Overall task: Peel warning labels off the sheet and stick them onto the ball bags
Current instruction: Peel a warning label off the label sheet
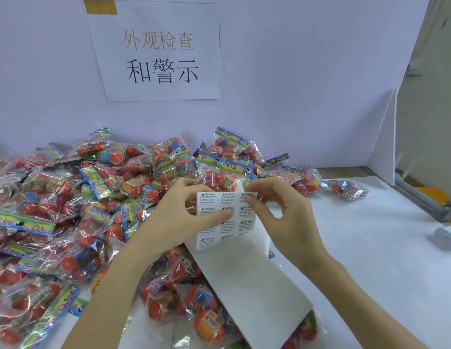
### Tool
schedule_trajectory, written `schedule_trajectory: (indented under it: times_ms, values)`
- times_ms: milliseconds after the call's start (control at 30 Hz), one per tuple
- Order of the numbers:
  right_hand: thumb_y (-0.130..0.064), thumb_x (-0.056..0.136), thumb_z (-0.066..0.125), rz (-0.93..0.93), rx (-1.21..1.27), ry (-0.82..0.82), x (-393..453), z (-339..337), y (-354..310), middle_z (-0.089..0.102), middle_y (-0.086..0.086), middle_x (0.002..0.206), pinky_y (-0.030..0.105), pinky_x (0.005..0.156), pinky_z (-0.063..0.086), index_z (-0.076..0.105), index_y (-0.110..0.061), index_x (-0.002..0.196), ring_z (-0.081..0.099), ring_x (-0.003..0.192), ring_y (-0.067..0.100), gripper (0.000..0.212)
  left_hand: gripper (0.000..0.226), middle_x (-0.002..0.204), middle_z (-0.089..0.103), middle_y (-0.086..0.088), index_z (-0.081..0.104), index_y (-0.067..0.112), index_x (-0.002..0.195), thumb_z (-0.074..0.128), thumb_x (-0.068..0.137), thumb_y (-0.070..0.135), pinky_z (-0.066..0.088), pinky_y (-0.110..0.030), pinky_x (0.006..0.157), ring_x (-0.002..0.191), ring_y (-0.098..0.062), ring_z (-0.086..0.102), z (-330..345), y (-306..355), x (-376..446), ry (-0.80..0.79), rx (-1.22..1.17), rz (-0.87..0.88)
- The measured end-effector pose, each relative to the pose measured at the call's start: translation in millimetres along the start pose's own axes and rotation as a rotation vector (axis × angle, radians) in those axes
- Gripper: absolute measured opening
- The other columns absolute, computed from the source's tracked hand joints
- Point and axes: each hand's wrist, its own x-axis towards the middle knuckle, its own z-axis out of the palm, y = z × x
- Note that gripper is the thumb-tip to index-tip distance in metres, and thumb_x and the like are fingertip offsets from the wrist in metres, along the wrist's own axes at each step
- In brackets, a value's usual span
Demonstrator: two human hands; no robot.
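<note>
Nearest the camera, at 6 o'clock: bare forearms reaching up into frame, with a long blank stretch of backing strip [254, 293] trailing down between them over a few ball bags [206, 313]. Blank stretch suggests many labels already peeled off, though where they went cannot be told.

Just beyond, at centre: label sheet [225, 217] held upright between both hands, printed with small white WARNING labels in rows of three. Roughly a dozen labels left on it.

Left hand [184, 217], at 9 o'clock of the sheet: fingers curled, thumb across the front, pinching the sheet's left edge to steady it.

Right hand [282, 215], at 3 o'clock of the sheet: thumb and forefinger pinched on the top right label [248, 195], whose corner looks lifted from the backing. Judged as mid-peel; label not yet free, not yet on any bag.

Further out, from 8 to 12 o'clock: large heap of clear bags [68, 197] holding red and orange balls, colourful header cards on top. No white warning label plainly visible on any bag from this angle, so labelled count cannot be told. Most of the pile seemingly left to do.

At 2 o'clock: white table [370, 235] with a few stray bags.

Farthest, at 12 o'clock: paper sign [156, 51] with Chinese characters on a pale wall.
</note>
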Motion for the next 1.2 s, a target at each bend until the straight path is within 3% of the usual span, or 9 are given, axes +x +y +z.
schedule_trajectory:
  times_ms: [133, 233, 333, 600, 700, 800, 967, 1100, 1200]
  values:
    - [-0.012, 0.096, 0.074, 0.044, 0.054, -0.012, 0, -1, 0, 0.074, -0.013, 0.1, 0.028, 0.086, 0.057, 0.074, -0.027, 0.105, 0.071, 0.096, 0.016, 0.018, 0.032, 0.122, 0.048, 0.031, 0.078, 0.048, 0.085, 0.075, 0.063, 0.07, 0.037, 0.006, 0.074, 0.117, 0.019, 0.047, 5, 4, 0, 0.122, -0.037, 0.051]
    - [-0.012, 0.097, 0.073, 0.008, -0.009, -0.075, 1, 0, -5, 0.071, -0.013, 0.097, 0.031, 0.083, 0.057, 0.075, -0.026, 0.1, 0.07, 0.092, 0.017, 0.014, 0.025, 0.122, 0.05, 0.025, 0.08, 0.042, 0.08, 0.078, 0.066, 0.062, 0.036, 0.005, 0.079, 0.113, 0.028, 0.043, 9, 3, 0, 0.218, -0.038, 0.097]
    - [-0.011, 0.097, 0.072, -0.039, -0.061, -0.087, 0, 2, -7, 0.07, -0.012, 0.096, 0.032, 0.08, 0.055, 0.076, -0.019, 0.099, 0.067, 0.089, 0.016, 0.01, 0.023, 0.126, 0.051, 0.026, 0.08, 0.039, 0.074, 0.076, 0.068, 0.062, 0.034, -0.007, 0.089, 0.118, 0.021, 0.044, 8, 2, -1, 0.193, 0.01, 0.087]
    - [-0.011, 0.094, 0.076, -0.144, -0.12, -0.047, -2, 1, -13, 0.071, -0.009, 0.094, 0.02, 0.079, 0.053, 0.078, -0.014, 0.106, 0.067, 0.085, 0.012, 0.013, 0.02, 0.127, 0.049, 0.009, 0.072, 0.037, 0.079, 0.066, 0.094, 0.048, 0.03, 0.001, 0.086, 0.116, 0.011, 0.038, 15, -5, 5, 0.23, 0.111, 0.096]
    - [-0.011, 0.094, 0.076, -0.148, -0.131, -0.033, -2, 1, -13, 0.072, -0.009, 0.096, 0.02, 0.081, 0.055, 0.077, -0.015, 0.11, 0.068, 0.088, 0.009, 0.017, 0.022, 0.126, 0.05, 0.01, 0.074, 0.034, 0.08, 0.066, 0.092, 0.05, 0.032, -0.012, 0.093, 0.119, 0.008, 0.04, 15, -9, 6, 0.254, 0.091, 0.088]
    - [-0.01, 0.093, 0.077, -0.1, -0.115, -0.018, -3, 2, -13, 0.075, -0.008, 0.098, 0.023, 0.083, 0.057, 0.077, -0.015, 0.115, 0.07, 0.089, 0.008, 0.023, 0.02, 0.125, 0.05, 0.011, 0.074, 0.035, 0.079, 0.069, 0.093, 0.048, 0.03, -0.001, 0.088, 0.117, 0.008, 0.04, 15, -8, 6, 0.261, 0.085, 0.08]
    - [-0.007, 0.092, 0.078, -0.146, -0.139, 0.018, -6, 4, -15, 0.075, -0.006, 0.097, 0.026, 0.08, 0.057, 0.078, -0.011, 0.106, 0.069, 0.084, 0.009, 0.015, 0.021, 0.126, 0.051, 0.009, 0.073, 0.034, 0.077, 0.07, 0.094, 0.045, 0.031, -0.023, 0.099, 0.124, -0.002, 0.043, 15, -8, 6, 0.262, 0.077, 0.051]
    - [-0.005, 0.092, 0.078, -0.219, -0.191, -0.009, -6, 4, -16, 0.067, 0.003, 0.113, 0.021, 0.084, 0.052, 0.077, -0.011, 0.1, 0.064, 0.092, 0.013, 0.01, 0.022, 0.126, 0.05, 0.009, 0.072, 0.034, 0.075, 0.071, 0.094, 0.043, 0.031, -0.019, 0.093, 0.123, -0.001, 0.043, 15, -7, 6, 0.272, 0.078, 0.033]
    - [-0.003, 0.095, 0.073, -0.238, -0.171, -0.004, -5, 6, -15, 0.067, 0.002, 0.113, 0.021, 0.085, 0.053, 0.074, -0.009, 0.102, 0.064, 0.097, 0.011, 0.009, 0.021, 0.124, 0.05, 0.011, 0.072, 0.034, 0.074, 0.072, 0.093, 0.043, 0.029, 0.0, 0.083, 0.116, 0.007, 0.039, 14, -6, 6, 0.274, 0.084, 0.033]
